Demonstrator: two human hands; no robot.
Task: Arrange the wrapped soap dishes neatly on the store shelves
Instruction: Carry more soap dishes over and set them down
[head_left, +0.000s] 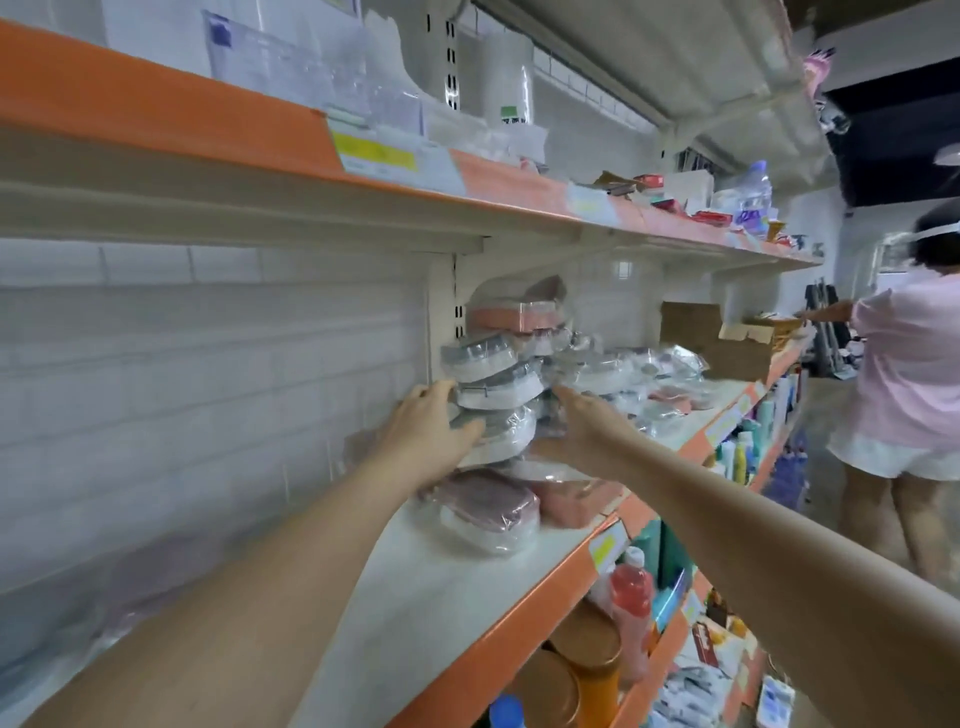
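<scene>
A stack of grey-and-white wrapped soap dishes stands on the middle shelf against the back wall. My left hand holds the stack's left side, fingers curled round the lower dishes. My right hand presses flat against the stack's right side with straight fingers. Under the stack lie pink wrapped dishes. A salmon-coloured dish sits on top further back. More wrapped dishes lie scattered along the shelf to the right.
A cardboard box stands further right on the same shelf. The upper shelf holds packets and a water bottle. Bottles and jars fill the lower shelves. A person in a pink shirt stands in the aisle at right.
</scene>
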